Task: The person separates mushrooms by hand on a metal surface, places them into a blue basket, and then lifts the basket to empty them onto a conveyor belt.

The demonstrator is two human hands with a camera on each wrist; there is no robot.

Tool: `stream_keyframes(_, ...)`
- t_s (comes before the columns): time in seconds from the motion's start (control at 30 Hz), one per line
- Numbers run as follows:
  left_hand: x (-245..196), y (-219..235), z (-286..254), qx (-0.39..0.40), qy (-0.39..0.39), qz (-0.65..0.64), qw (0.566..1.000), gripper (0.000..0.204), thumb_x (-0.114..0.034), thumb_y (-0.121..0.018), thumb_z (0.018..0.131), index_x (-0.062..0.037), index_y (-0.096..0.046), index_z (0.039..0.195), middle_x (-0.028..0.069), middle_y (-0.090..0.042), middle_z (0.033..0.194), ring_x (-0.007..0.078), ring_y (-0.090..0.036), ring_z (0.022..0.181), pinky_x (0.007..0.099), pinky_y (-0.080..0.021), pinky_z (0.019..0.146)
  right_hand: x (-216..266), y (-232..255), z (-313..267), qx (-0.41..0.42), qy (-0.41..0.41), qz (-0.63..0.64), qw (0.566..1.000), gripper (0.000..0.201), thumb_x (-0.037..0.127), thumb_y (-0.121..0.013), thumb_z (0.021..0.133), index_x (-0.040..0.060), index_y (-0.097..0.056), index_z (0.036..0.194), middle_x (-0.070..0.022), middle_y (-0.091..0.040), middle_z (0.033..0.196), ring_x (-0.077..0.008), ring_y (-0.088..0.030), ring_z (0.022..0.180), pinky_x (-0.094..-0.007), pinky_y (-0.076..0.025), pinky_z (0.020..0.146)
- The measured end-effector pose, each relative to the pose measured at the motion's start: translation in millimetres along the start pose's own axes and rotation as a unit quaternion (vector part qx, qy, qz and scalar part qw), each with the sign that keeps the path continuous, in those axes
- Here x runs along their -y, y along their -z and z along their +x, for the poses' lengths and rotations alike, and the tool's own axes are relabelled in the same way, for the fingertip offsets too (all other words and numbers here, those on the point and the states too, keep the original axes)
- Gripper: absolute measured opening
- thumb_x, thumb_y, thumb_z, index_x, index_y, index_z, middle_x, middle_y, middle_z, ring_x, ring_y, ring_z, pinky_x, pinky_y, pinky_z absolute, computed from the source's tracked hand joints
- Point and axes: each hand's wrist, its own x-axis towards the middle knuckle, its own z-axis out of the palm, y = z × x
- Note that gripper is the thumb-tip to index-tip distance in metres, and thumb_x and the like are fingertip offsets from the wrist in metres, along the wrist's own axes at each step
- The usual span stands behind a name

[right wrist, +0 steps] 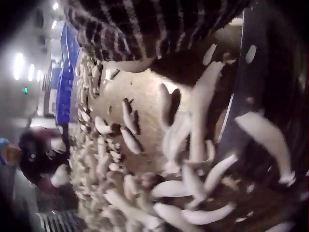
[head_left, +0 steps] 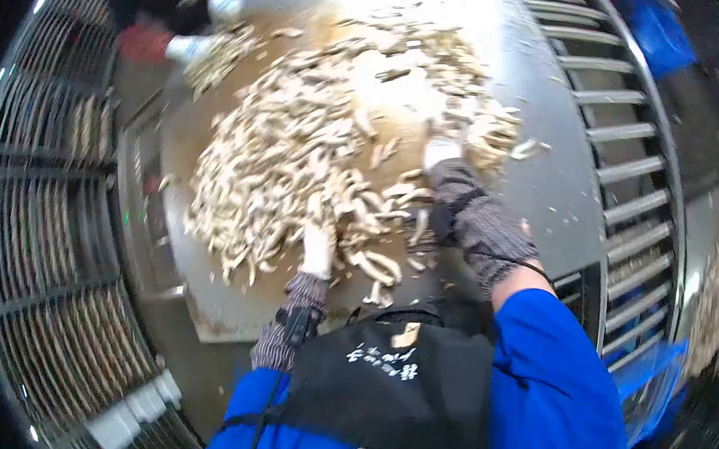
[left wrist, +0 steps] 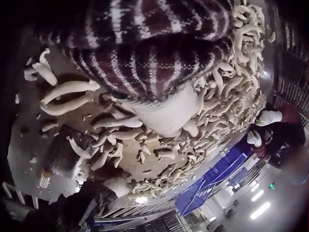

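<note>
Pale, elongated mushrooms (head_left: pixel 270 154) lie in a broad, loose heap on a metal table (head_left: pixel 549 170). My left hand (head_left: pixel 317 251), in a white glove, reaches down into the near edge of the heap; its fingers are hidden among the mushrooms and by the glove's back in the left wrist view. Farther forward and to the right, my white-gloved right hand (head_left: pixel 443 150) is at the right part of the heap. Its fingertips are hidden there, and the right wrist view shows little beyond the plaid sleeve (right wrist: pixel 154 29). I cannot tell what either hand holds.
Across the table, another person's white-gloved hands (head_left: pixel 189 49) are at the heap's far left edge. A railed metal rack (head_left: pixel 634 201) runs along the right side, and tall racks (head_left: pixel 45 218) stand at left. Blue crates (left wrist: pixel 212 181) stand beyond the table.
</note>
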Motion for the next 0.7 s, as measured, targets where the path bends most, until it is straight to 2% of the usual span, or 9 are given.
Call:
stream_keyframes(0.03,-3,-12,1,0.044,0.011,-0.044,0.998,0.041,-0.025,-0.045,0.099,-0.0032,-0.042,0.134,0.0144,-0.059,0.113,0.0228,-0.058,0.098,0.0352,-0.05,0.079,2,13,1,0.236,-0.011,0.035,0.971,0.036,0.014,-0.041,0.088,0.0011,-0.061,0.116,-0.0144,-0.067,0.104,-0.0272,-0.064,0.096,-0.0434,-0.05,0.085)
stream_keyframes(0.13,-19,-59,-1,0.11,0.081,-0.303,0.943,0.049,-0.044,-0.048,0.097,-0.0108,-0.047,0.133,0.0064,-0.058,0.123,0.0199,-0.056,0.11,0.0374,-0.053,0.087,28,77,-15,0.143,-0.03,0.328,0.933,0.025,0.02,-0.048,0.086,0.0039,-0.067,0.092,-0.014,-0.067,0.075,-0.029,-0.066,0.069,-0.0414,-0.053,0.066)
stream_keyframes(0.17,-13,-60,15,0.206,0.185,-0.387,0.879,0.057,-0.026,-0.051,0.096,-0.0137,-0.026,0.146,0.0142,-0.054,0.127,0.0277,-0.057,0.112,0.037,-0.057,0.073,10,181,-16,0.23,0.09,0.352,0.903,0.025,0.023,-0.049,0.086,0.0076,-0.068,0.092,-0.0158,-0.067,0.074,-0.0284,-0.066,0.069,-0.0422,-0.053,0.065)
stream_keyframes(0.2,33,-59,48,0.135,-0.051,-0.124,0.982,0.062,-0.02,-0.057,0.092,-0.0127,-0.026,0.146,0.0139,-0.053,0.128,0.0272,-0.056,0.112,0.0376,-0.056,0.078,40,131,-26,0.187,0.112,0.362,0.906,0.025,0.026,-0.049,0.087,0.0101,-0.068,0.088,-0.018,-0.067,0.074,-0.029,-0.066,0.07,-0.0425,-0.052,0.064)
stream_keyframes(0.27,41,-77,57,0.054,-0.238,0.114,0.963,0.059,-0.029,-0.058,0.09,-0.0124,-0.035,0.142,0.0117,-0.051,0.132,0.0259,-0.052,0.117,0.0397,-0.047,0.093,43,157,-46,0.22,0.147,0.434,0.861,0.036,0.02,-0.05,0.085,0.0029,-0.055,0.117,-0.0211,-0.066,0.078,-0.0338,-0.066,0.072,-0.0453,-0.052,0.066)
stream_keyframes(0.33,33,-84,71,0.118,-0.033,-0.219,0.968,0.053,-0.04,-0.053,0.092,-0.0108,-0.046,0.135,0.0099,-0.051,0.135,0.0257,-0.048,0.121,0.0418,-0.04,0.104,49,135,-54,0.191,0.162,0.454,0.855,0.054,0.017,-0.051,0.083,-0.0022,-0.039,0.132,-0.0229,-0.066,0.082,-0.0358,-0.065,0.074,-0.0462,-0.052,0.069)
stream_keyframes(0.37,55,-73,107,0.162,0.133,-0.488,0.847,0.05,-0.037,-0.052,0.092,-0.0085,-0.049,0.133,0.0102,-0.051,0.134,0.0263,-0.047,0.122,0.0423,-0.039,0.104,43,126,-50,0.211,0.189,0.464,0.839,0.063,0.016,-0.052,0.081,-0.0045,-0.031,0.137,-0.0237,-0.065,0.084,-0.0364,-0.065,0.075,-0.046,-0.052,0.071)
stream_keyframes(0.6,-87,-131,65,0.039,0.183,-0.297,0.936,0.05,-0.038,-0.055,0.092,-0.0077,-0.051,0.132,0.0081,-0.059,0.124,0.0214,-0.056,0.11,0.0356,-0.045,0.096,-16,138,-38,0.175,-0.018,0.488,0.855,0.046,0.028,-0.054,0.087,0.0016,-0.049,0.124,-0.021,-0.066,0.094,-0.0355,-0.064,0.088,-0.0439,-0.052,0.078)
stream_keyframes(0.7,-82,-129,82,0.175,-0.003,-0.09,0.98,0.062,-0.043,-0.041,0.097,-0.0031,-0.032,0.144,0.0132,-0.04,0.144,0.0256,-0.045,0.126,0.0367,-0.038,0.104,-37,155,-35,0.207,-0.013,0.501,0.84,0.056,0.03,-0.051,0.089,0.0033,-0.038,0.136,-0.0221,-0.064,0.105,-0.0349,-0.063,0.096,-0.0447,-0.049,0.087)
